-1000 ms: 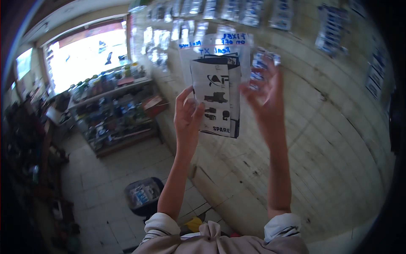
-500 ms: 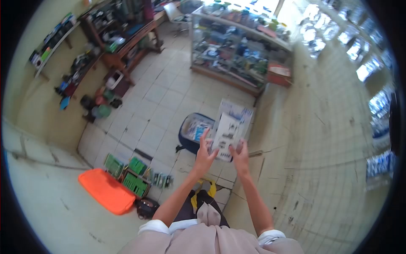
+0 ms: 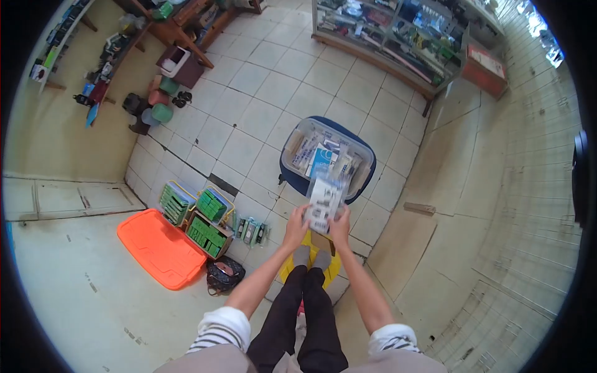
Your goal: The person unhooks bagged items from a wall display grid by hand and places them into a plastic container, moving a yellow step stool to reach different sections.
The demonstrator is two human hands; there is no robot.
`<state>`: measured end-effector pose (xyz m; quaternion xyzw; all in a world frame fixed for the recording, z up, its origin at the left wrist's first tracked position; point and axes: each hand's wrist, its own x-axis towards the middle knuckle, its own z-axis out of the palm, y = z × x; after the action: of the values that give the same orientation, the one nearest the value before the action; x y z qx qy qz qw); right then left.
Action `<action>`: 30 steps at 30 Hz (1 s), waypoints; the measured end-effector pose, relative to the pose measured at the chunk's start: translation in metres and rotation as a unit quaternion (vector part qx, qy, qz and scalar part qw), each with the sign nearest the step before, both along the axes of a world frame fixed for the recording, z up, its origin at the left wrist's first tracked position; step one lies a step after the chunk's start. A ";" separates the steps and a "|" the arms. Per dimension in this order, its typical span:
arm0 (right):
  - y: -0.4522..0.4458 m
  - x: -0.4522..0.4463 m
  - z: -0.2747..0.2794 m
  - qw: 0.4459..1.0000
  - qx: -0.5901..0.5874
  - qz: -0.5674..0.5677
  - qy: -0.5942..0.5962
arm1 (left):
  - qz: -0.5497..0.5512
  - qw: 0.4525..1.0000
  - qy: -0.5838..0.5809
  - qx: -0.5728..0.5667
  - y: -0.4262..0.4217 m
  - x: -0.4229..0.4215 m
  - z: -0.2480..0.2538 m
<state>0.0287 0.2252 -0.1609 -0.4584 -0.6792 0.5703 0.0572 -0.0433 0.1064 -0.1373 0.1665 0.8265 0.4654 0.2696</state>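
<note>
A clear plastic packet with white printed paper inside (image 3: 324, 198) is held between both hands in front of the legs. My left hand (image 3: 297, 227) grips its left lower edge, and my right hand (image 3: 339, 226) grips the right lower edge. Just beyond the packet's far end is a clear plastic bin (image 3: 290, 151) on a dark blue round seat (image 3: 369, 180). Packets and a blue-and-white item (image 3: 321, 158) lie in the bin. The packet's top overlaps the bin's near side in view.
An orange lid (image 3: 161, 248), green-filled boxes (image 3: 207, 235) and a dark bag (image 3: 224, 275) are at lower left. A glass cabinet (image 3: 398, 31) with a red box (image 3: 484, 69) stands at upper right. Yellow material (image 3: 286, 267) surrounds the feet.
The view has tilted down from the wall of hanging packets to the floor and bin. My right hand, open and apart earlier, now holds the packet, which has been lowered with both hands.
</note>
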 end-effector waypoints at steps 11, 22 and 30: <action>0.068 -0.113 -0.124 0.978 0.186 0.051 -0.078 | -0.089 0.953 0.284 -0.065 0.070 -0.129 -0.138; 0.064 -0.113 -0.153 0.987 0.146 0.016 0.068 | -0.127 0.971 0.194 -0.053 0.112 -0.122 -0.171; 0.069 -0.107 -0.177 0.973 0.200 0.080 -0.080 | -0.175 0.957 0.195 -0.121 0.111 -0.119 -0.174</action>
<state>-0.0781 0.2942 -0.3376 -0.4259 -0.8164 0.3872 0.0469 -0.1622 0.2174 -0.3111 0.3621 0.8712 0.2656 0.1985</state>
